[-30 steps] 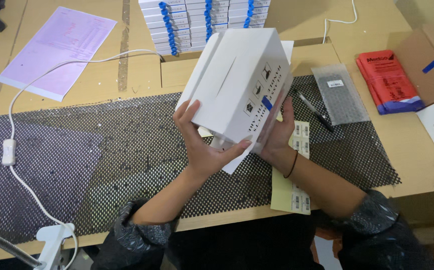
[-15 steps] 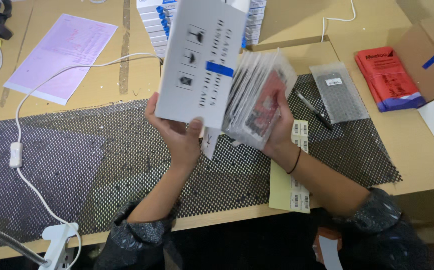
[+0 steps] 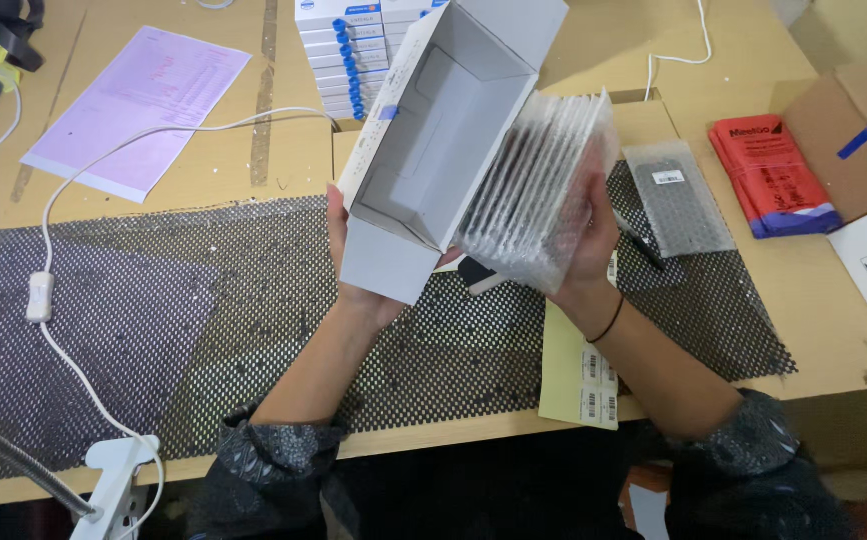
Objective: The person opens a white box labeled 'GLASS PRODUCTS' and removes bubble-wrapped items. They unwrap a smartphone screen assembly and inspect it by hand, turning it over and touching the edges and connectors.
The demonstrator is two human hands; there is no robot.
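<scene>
White cardboard box (image 3: pixel 423 170) in my left hand (image 3: pixel 368 285), open and empty, tilted with its mouth facing up toward me, stack of bubble-wrapped flat packets (image 3: pixel 538 190) in my right hand (image 3: pixel 588 250), fanned on edge, touching the box's right wall

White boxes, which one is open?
The big white box held by the left hand is open and empty inside. The small stacked boxes behind it, with blue tabs, are all closed.

Matt white card, glossy plastic wrap.
Left hand (image 3: pixel 358 280) grips smooth matt cardboard box (image 3: pixel 433 150); right hand (image 3: pixel 583 250) cups shiny bubble-wrap bundle (image 3: pixel 538 190). Beneath both: rough black mesh mat (image 3: pixel 203 330) on bare wood table (image 3: pixel 283 160).
</scene>
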